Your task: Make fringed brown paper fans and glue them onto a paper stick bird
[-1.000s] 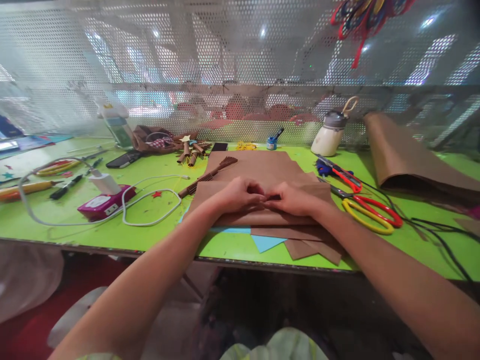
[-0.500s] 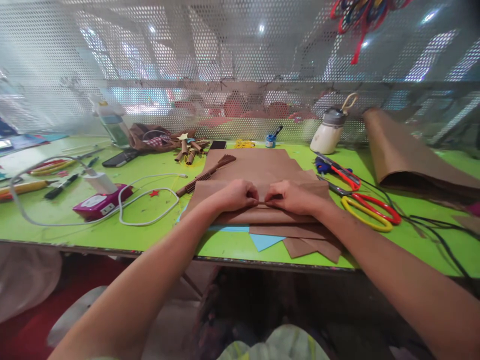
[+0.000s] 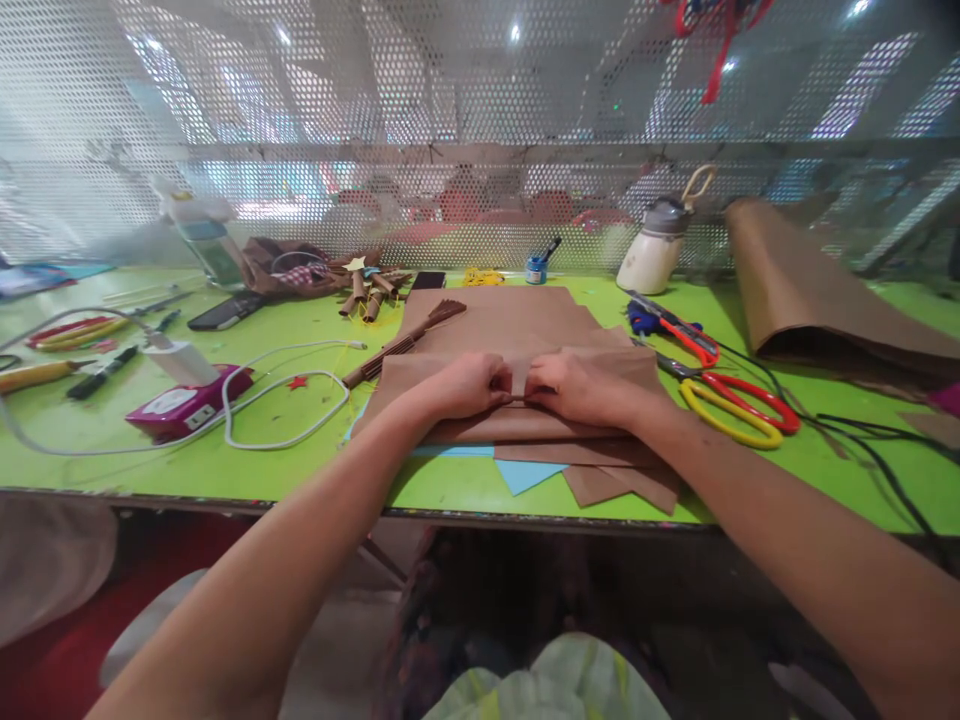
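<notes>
Left of the red-and-yellow scissors point(image 3: 705, 380), your left hand point(image 3: 472, 386) and right hand point(image 3: 574, 388) have parted slightly; both pinch the narrow paper fold point(image 3: 517, 399), exposing its middle.

Here's the paper stack point(image 3: 495, 318) on the table point(image 3: 315, 470): jar point(image 3: 535, 269) at twelve o'clock behind it, bottle point(image 3: 651, 255) around one, scissors point(image 3: 739, 408) at three, power socket point(image 3: 187, 405) out at nine.

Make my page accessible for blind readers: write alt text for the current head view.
A person's left hand and right hand pinch folded brown paper on a green table. Scissors and a white bottle are to the right, a purple socket block to the left.
</notes>
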Action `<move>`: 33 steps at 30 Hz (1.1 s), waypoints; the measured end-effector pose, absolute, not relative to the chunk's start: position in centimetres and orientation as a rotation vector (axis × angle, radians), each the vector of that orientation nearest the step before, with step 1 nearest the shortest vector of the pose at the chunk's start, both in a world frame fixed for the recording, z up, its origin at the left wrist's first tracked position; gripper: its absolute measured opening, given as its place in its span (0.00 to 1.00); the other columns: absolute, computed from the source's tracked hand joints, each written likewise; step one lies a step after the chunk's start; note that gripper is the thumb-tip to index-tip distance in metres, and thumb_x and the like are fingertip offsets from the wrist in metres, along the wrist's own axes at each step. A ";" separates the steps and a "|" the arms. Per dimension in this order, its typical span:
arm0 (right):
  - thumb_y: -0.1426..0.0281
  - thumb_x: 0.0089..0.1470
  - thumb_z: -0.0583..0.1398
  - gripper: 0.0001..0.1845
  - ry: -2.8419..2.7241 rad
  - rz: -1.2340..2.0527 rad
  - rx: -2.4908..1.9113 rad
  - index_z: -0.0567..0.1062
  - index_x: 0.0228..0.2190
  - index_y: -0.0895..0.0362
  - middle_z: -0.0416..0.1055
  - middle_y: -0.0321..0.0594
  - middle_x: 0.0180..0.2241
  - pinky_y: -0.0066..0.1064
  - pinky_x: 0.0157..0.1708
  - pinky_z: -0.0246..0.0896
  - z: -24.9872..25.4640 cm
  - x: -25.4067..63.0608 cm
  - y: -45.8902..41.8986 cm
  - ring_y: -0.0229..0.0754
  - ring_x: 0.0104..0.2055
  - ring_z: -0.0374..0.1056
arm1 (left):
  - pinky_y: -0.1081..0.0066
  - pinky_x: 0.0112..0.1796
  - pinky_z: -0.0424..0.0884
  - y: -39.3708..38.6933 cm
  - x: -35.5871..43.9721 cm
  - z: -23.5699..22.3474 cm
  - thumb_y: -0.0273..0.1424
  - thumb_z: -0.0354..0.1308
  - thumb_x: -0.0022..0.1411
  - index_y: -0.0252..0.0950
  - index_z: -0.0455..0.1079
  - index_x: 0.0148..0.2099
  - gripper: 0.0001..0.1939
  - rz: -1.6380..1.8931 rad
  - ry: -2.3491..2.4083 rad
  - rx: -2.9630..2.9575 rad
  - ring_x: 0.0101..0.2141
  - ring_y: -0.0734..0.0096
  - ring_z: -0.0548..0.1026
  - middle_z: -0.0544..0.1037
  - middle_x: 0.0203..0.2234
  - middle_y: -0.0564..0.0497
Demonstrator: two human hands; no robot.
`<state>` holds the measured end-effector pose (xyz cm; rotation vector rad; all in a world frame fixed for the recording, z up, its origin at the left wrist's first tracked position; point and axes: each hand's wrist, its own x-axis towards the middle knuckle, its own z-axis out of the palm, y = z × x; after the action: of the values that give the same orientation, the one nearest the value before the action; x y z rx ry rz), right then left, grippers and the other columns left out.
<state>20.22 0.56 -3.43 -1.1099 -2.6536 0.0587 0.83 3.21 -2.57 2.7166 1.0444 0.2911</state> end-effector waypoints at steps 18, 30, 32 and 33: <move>0.73 0.53 0.53 0.06 -2.795 -0.094 -1.202 0.70 0.29 0.59 0.67 0.42 0.32 0.28 0.31 0.50 -2.7 21.3 -1.0 0.38 0.32 0.61 | 0.76 0.27 0.60 3.8 -0.6 -2.5 0.23 0.49 0.48 0.35 0.72 0.33 0.12 0.194 1.011 2.686 0.27 0.74 0.69 0.75 0.27 0.52; 0.71 0.56 0.51 0.11 -2.818 -0.232 -1.218 0.72 0.30 0.59 0.69 0.44 0.31 0.30 0.32 0.49 -2.6 21.2 -1.3 0.40 0.33 0.61 | 0.75 0.26 0.59 3.0 -0.7 -1.9 0.24 0.49 0.48 0.37 0.72 0.34 0.13 0.171 1.059 2.727 0.26 0.73 0.69 0.75 0.27 0.51; 0.70 0.56 0.51 0.11 -2.816 -0.265 -1.237 0.73 0.30 0.59 0.69 0.44 0.30 0.31 0.31 0.49 -2.7 21.1 -1.3 0.40 0.32 0.62 | 0.74 0.26 0.59 2.9 -0.6 -1.9 0.25 0.49 0.49 0.37 0.72 0.34 0.12 0.190 1.072 2.725 0.26 0.72 0.69 0.75 0.26 0.51; 0.70 0.56 0.51 0.11 -2.820 -0.285 -1.250 0.73 0.30 0.59 0.70 0.44 0.30 0.31 0.30 0.48 -2.7 21.1 -1.3 0.40 0.31 0.62 | 0.74 0.27 0.59 2.9 -0.6 -2.0 0.25 0.49 0.49 0.37 0.72 0.34 0.12 0.196 1.071 2.728 0.26 0.72 0.69 0.75 0.27 0.51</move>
<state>21.07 -1.27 -2.74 -1.2499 -2.8199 -0.2846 -0.64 2.89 -1.98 2.7275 1.0708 0.1957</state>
